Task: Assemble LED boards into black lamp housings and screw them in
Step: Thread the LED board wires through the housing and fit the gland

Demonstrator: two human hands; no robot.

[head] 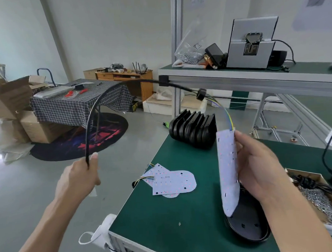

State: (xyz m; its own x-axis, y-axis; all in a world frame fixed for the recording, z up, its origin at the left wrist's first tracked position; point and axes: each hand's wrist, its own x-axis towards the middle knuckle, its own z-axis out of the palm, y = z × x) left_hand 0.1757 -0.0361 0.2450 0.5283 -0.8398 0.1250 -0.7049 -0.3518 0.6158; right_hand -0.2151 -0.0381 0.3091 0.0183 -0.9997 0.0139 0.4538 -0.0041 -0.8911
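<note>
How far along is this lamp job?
Early on. Nothing looks screwed yet. In hand: the right hand holds an LED board upright over an open housing, while the left hand grips its cable. Left: two spare boards and a row of empty housings.

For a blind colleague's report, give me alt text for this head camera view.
The right hand holds a white LED board upright over a black oval lamp housing on the green workbench, while the left hand grips its black cable.
</note>
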